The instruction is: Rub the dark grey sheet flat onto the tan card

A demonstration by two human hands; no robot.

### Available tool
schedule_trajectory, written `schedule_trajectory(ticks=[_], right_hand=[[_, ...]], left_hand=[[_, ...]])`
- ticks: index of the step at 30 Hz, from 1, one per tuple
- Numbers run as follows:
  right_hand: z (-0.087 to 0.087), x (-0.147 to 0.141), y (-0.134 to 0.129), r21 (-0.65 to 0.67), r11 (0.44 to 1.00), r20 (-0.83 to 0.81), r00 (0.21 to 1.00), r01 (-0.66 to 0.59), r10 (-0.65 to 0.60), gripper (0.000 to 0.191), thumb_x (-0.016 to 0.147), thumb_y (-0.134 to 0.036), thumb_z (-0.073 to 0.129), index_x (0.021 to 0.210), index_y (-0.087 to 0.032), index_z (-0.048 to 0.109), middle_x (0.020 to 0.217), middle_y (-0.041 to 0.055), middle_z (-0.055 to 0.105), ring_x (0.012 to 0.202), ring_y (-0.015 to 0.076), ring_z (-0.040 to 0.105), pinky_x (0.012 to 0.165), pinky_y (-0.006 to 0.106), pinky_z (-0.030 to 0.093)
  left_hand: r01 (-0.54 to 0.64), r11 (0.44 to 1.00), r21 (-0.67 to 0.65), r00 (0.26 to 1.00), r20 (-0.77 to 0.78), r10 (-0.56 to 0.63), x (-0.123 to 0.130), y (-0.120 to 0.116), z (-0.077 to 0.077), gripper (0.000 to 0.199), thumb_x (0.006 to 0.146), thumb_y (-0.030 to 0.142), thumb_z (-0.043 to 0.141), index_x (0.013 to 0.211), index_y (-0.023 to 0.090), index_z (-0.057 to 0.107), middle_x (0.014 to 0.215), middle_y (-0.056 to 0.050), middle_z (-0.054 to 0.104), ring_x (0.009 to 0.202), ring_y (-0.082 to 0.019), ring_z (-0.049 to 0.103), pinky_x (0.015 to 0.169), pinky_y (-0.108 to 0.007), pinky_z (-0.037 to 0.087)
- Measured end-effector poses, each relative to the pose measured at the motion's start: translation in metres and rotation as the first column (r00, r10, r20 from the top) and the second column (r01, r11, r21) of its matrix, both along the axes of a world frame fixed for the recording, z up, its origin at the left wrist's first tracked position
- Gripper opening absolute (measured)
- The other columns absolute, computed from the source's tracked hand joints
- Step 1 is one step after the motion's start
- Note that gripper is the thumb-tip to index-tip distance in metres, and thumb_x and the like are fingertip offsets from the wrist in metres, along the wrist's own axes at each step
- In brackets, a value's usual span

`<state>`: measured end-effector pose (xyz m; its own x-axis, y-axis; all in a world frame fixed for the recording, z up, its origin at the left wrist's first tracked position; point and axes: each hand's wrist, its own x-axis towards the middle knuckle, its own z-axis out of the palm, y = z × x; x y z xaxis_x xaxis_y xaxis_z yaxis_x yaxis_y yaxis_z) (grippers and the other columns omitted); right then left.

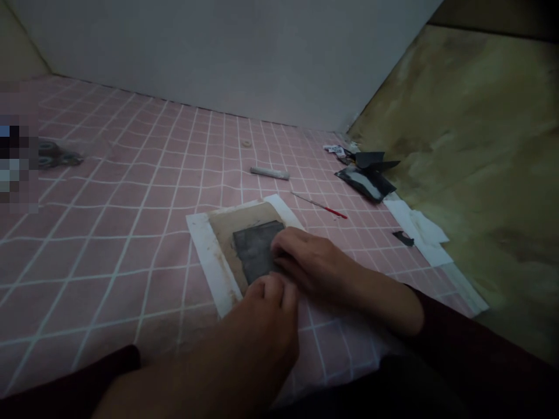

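A dark grey rectangular sheet [255, 249] lies on a brown-grey panel [225, 224] with a white sheet [201, 238] beneath it. My right hand [310, 259] is at the dark sheet's right edge, its fingers bent and pressed together. My left hand [271, 314] sits at the near edge of the dark sheet, fingers curled down. The fingertips of both hands are close together, and whatever they pinch is hidden.
Beyond the panel lie a grey cylinder [269, 173] and a thin red-handled tool [325, 208]. Black pouches [367, 181] and white paper [421, 230] are at the right. A small ring [246, 143] lies farther back on the pink checked cloth [166, 180].
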<state>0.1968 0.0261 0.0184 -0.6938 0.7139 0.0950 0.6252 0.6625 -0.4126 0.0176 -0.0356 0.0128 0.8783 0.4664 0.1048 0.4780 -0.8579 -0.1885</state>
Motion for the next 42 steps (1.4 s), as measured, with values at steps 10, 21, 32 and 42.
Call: schedule_trajectory(ticks=[10,21,32,42], right_hand=[[-0.004,-0.003,0.006,0.065,0.998,0.060,0.998,-0.029,0.025,0.012,0.092,-0.014,0.046,0.087,-0.016,0.057,0.087,0.0045,0.053,0.072,0.0141,0.050,0.064,0.027,0.041],[-0.006,0.002,0.004,0.030,0.999,-0.119,0.993,-0.013,0.016,0.010,0.091,-0.011,0.051,0.091,-0.017,0.058,0.087,0.0043,0.060,0.082,0.0150,0.057,0.072,0.027,0.046],[-0.006,0.002,0.008,0.038,0.999,-0.099,0.994,-0.039,0.042,0.012,0.090,-0.008,0.049,0.089,-0.018,0.056,0.085,0.0031,0.057,0.077,0.0142,0.054,0.068,0.026,0.043],[-0.004,-0.003,0.013,0.057,0.996,-0.044,0.997,-0.067,0.070,0.013,0.092,-0.010,0.045,0.089,-0.018,0.055,0.087,0.0044,0.056,0.077,0.0148,0.053,0.068,0.026,0.044]], left_hand=[[0.014,1.000,-0.022,1.000,-0.022,-0.015,-0.002,0.001,0.001,0.031,0.085,0.030,0.050,0.091,0.012,0.074,0.081,-0.015,0.062,0.067,-0.023,0.052,0.055,-0.035,0.041],[0.006,1.000,0.009,1.000,0.024,-0.006,0.000,0.002,-0.001,0.029,0.084,0.029,0.051,0.089,0.013,0.075,0.080,-0.014,0.063,0.065,-0.023,0.052,0.054,-0.035,0.039],[0.004,0.999,0.037,0.999,0.033,-0.005,-0.002,0.000,0.000,0.027,0.083,0.028,0.051,0.087,0.015,0.075,0.078,-0.012,0.062,0.064,-0.021,0.050,0.054,-0.034,0.038],[0.010,1.000,-0.016,1.000,-0.005,-0.010,-0.002,0.002,-0.002,0.029,0.085,0.030,0.050,0.090,0.013,0.073,0.078,-0.012,0.060,0.066,-0.021,0.048,0.054,-0.034,0.037]])
